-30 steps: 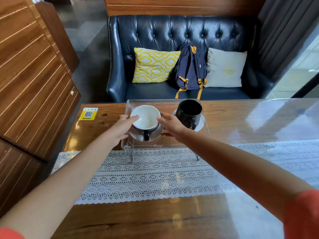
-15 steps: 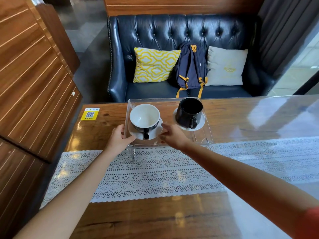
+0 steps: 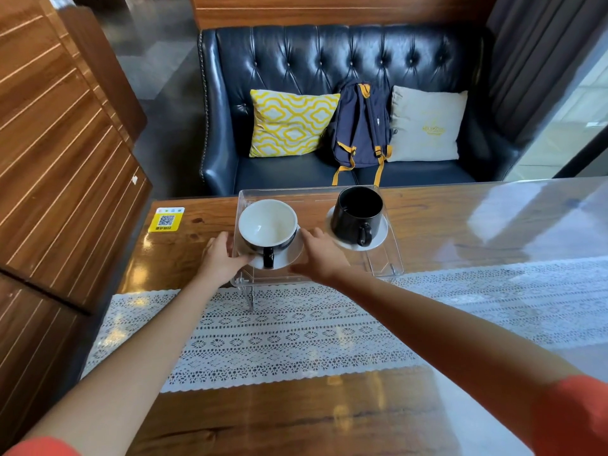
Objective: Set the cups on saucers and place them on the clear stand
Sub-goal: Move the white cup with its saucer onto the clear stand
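Since half a second ago: left hand (image 3: pixel 219 258) and right hand (image 3: pixel 318 255), both open, unchanged beside white round saucer (image 3: pixel 289 255) on clear acrylic stand (image 3: pixel 388 258).

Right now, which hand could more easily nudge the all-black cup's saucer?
Probably the right hand: it rests between the two saucers, just beside the black cup's saucer. The left hand sits outside the clear stand's far-left wall.

Single head view, looking forward and down, close over table (image 3: pixel 427 218)
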